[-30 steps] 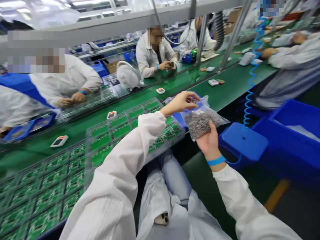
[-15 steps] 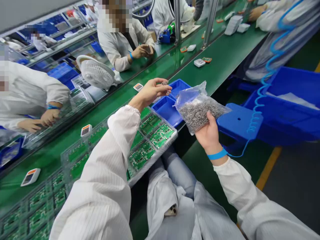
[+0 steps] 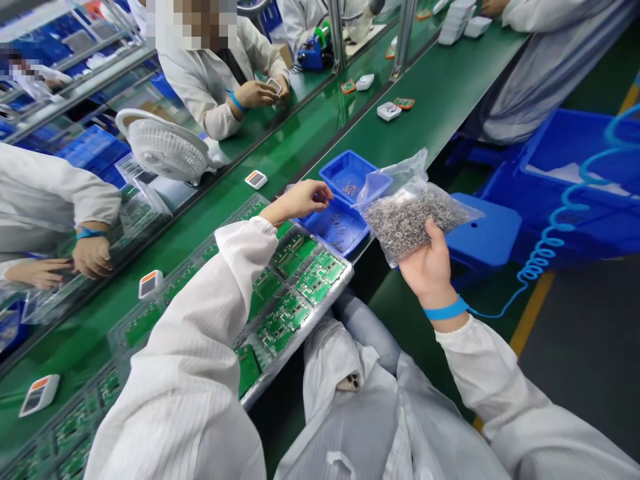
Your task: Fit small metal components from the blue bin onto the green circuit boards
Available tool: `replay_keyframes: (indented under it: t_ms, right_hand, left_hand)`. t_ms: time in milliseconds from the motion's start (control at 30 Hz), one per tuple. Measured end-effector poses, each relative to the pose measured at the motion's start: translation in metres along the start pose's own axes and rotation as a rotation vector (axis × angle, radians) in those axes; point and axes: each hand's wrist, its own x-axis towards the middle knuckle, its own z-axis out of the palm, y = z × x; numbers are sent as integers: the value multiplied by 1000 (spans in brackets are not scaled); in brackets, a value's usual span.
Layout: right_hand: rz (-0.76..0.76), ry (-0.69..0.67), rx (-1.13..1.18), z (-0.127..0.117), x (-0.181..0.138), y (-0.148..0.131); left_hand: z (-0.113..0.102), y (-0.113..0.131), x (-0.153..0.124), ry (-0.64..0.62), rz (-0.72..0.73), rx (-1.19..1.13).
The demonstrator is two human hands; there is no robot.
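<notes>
My right hand (image 3: 429, 268) grips the bottom of a clear plastic bag (image 3: 410, 215) full of small grey metal parts and holds it upright beside the table edge. My left hand (image 3: 299, 200) hovers over the nearer of two blue trays (image 3: 327, 228), fingers bunched together in a pinch. A few loose metal parts lie scattered in that tray and in the farther blue tray (image 3: 369, 168). A clear tray of green circuit boards (image 3: 300, 280) lies under my left forearm.
More circuit-board trays (image 3: 75, 420) run along the green bench to the left. A white fan (image 3: 165, 148) and small white devices (image 3: 256, 179) sit on the conveyor. Co-workers in white coats sit opposite. A blue stool (image 3: 487, 230) and blue bins (image 3: 580, 173) stand at right.
My left hand came out of the bag's mouth, swung left and lowered over the nearer blue tray, where loose parts now show. The bag stays in my right hand.
</notes>
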Motion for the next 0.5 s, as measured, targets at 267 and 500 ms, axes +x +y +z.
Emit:
replay_keyframes:
  t_ms: [267,500]
  right_hand:
    - [23,-42,-21,-1,-13,-9]
    - [28,-87,40,-6,-13,4]
  left_hand:
    - [12,7,-3,114,77,99]
    - [32,46,-51,489,314,125]
